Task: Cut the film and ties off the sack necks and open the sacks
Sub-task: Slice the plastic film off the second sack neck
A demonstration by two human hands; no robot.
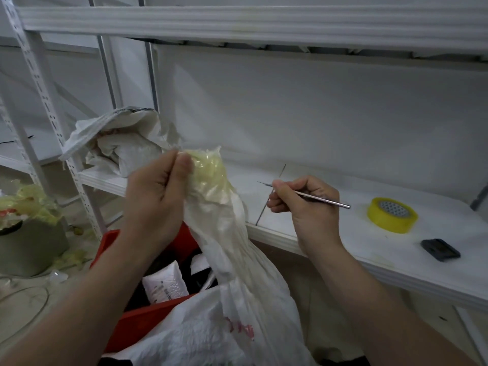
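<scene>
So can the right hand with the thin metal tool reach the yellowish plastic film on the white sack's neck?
Probably yes: the right hand holds its thin metal tool beside the yellowish plastic film, with only open air between.

Nothing written here can be read. The white woven sack bears red printed marks low on its side, too blurred and creased to make out. A white packet in the red crate carries a dark printed label, likewise too small to read.
</scene>
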